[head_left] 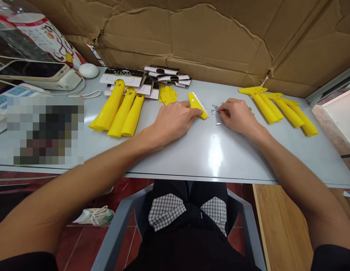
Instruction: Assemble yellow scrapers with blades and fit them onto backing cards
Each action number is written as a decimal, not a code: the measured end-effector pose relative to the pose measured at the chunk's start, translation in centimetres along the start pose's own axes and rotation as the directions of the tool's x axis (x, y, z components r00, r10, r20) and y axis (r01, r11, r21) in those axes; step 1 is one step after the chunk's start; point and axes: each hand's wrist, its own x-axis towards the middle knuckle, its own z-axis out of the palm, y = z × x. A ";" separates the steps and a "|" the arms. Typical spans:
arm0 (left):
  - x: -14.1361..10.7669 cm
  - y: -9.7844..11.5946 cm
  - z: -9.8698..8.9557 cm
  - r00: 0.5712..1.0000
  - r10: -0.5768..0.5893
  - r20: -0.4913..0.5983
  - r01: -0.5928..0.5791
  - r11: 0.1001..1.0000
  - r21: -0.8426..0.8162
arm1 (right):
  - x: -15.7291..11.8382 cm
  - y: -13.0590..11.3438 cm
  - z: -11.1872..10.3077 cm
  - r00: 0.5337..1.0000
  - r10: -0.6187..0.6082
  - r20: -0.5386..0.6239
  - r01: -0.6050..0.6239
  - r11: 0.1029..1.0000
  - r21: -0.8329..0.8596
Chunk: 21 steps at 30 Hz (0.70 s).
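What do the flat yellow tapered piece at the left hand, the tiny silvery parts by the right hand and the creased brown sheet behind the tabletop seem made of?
Flat yellow tapered piece: probably plastic, smooth, by its even colour and crisp edges.
Tiny silvery parts: likely metal, shiny, judging by their bright glints.
Creased brown sheet: apparently cardboard, matte, with fold lines and torn spots.

Bright glare on tabletop (175,158); edges stretched, wide-angle.

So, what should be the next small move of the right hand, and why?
Probably the right hand should pick out one of the small metal pieces, because its fingertips are at them, while the left hand touches the yellow part nearby.
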 end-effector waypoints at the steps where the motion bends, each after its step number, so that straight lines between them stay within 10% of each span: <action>1: 0.0 -0.1 0.1 1.000 0.008 -0.004 -0.008 1.000 0.005 | 0.0 0.0 0.0 1.000 -0.003 0.002 0.003 1.000 0.002; 8: 0.1 -0.5 0.3 0.997 0.068 -0.040 -0.068 0.998 -0.005 | 0.1 0.3 -0.1 1.000 0.006 0.012 -0.006 1.000 0.010; 13: 0.6 -1.3 -0.4 0.969 0.059 -0.242 -0.151 0.910 -0.386 | 0.0 0.8 0.1 1.000 -0.007 -0.006 0.007 0.999 -0.049; 16: 0.9 -1.4 -0.8 0.973 -0.077 -0.217 -0.117 0.646 -0.755 | 0.0 1.0 0.2 0.997 -0.031 -0.069 0.030 0.999 -0.014; 21: 1.2 -1.1 -0.4 0.978 -0.035 0.204 0.207 0.127 -0.970 | -0.2 0.7 -0.1 0.969 -0.062 -0.241 0.106 0.980 0.171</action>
